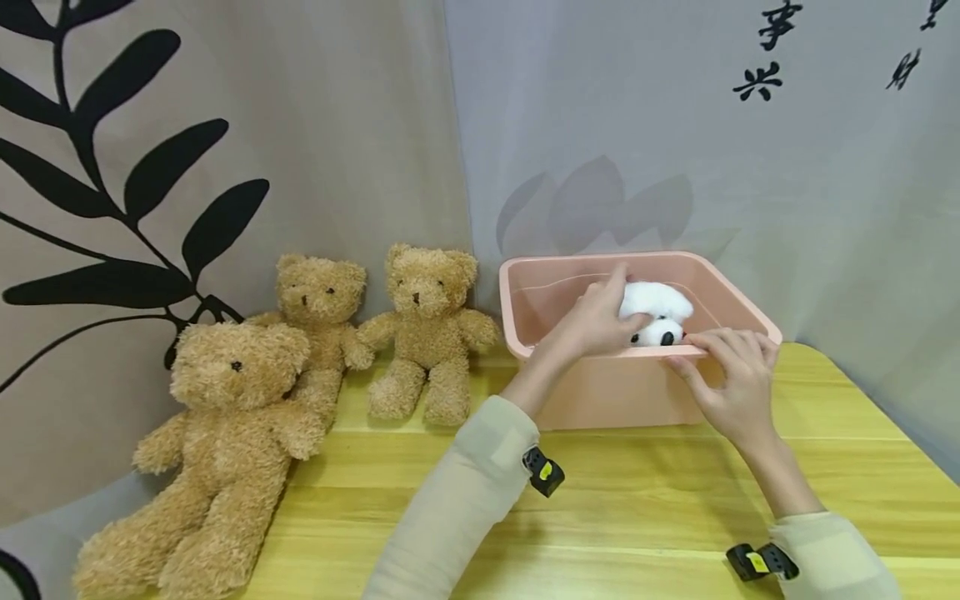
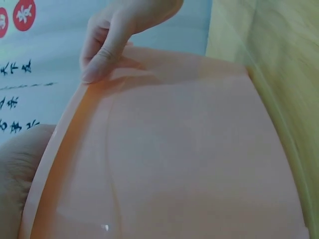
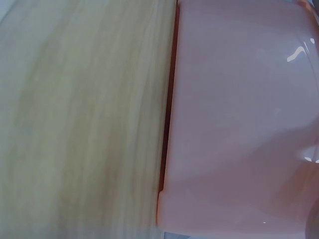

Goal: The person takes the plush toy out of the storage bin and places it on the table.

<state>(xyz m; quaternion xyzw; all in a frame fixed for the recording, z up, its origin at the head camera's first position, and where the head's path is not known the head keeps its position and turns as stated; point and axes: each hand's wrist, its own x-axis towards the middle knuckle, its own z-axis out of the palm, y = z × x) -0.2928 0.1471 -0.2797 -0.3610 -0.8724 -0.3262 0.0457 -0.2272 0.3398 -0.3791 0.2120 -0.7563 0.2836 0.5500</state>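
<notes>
A white plush dog (image 1: 657, 302) sits low inside a pink plastic bin (image 1: 622, 392), with its head and black nose showing above the front rim. My left hand (image 1: 596, 321) reaches over that rim and holds the dog's head from the left side, thumb across the front; part of its fingers is hidden. At the bin's front right corner, my right hand (image 1: 735, 379) grips the rim, fingers over the top and thumb against the outer wall. The left wrist view shows this right hand (image 2: 112, 45) on the rim too.
The bin stands on a yellow wooden table (image 1: 637, 500) near a curtain. To its left sit a large brown teddy bear (image 1: 232, 450) and two smaller ones, a teddy bear (image 1: 322, 333) and another teddy bear (image 1: 427, 342).
</notes>
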